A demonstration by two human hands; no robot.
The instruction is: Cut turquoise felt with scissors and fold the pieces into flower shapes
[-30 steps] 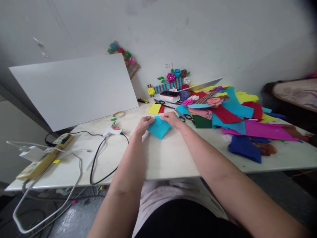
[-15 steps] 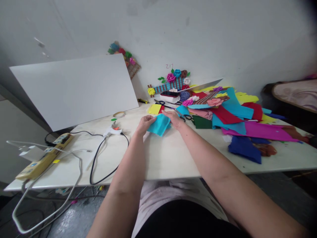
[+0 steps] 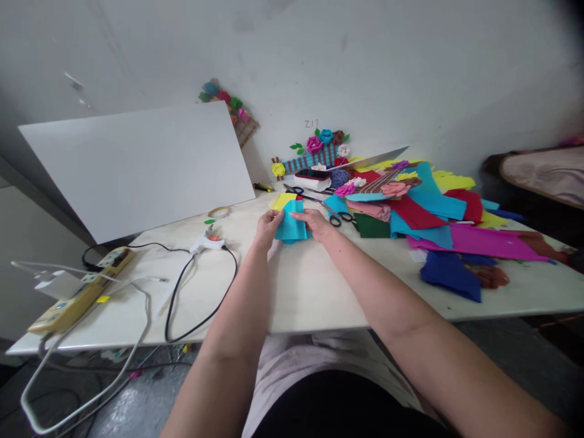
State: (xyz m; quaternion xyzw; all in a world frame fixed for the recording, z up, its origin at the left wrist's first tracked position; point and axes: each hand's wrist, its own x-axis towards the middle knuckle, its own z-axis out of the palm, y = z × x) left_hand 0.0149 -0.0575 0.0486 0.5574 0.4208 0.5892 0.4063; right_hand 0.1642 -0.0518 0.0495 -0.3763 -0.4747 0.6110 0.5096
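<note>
Between my two hands is a turquoise sheet of crepe paper (image 3: 292, 221), held a little above the white table. My left hand (image 3: 269, 225) pinches its left edge, thumb on top. On the right side, my right hand (image 3: 314, 223) grips the sheet with its thumb lying across the upper corner. More turquoise paper peeks out below and behind the sheet; whether it is a separate piece I cannot tell. Just beyond, a yellow paper square (image 3: 283, 201) lies partly covered from view. A pair of black-handled scissors (image 3: 340, 218) rests right of my right hand.
Paper sheets in many colours (image 3: 474, 240) pile up at the right, with paper flowers. A white glue gun (image 3: 206, 241), its black cord and a yellow power strip (image 3: 82, 292) occupy the left. A white board (image 3: 137, 170) leans on the wall; a phone (image 3: 312, 174) lies at the back.
The turquoise sheet has turned from tilted to nearly square with me. My right hand has moved slightly down and left, its thumb now over the paper. More of the scissors shows.
</note>
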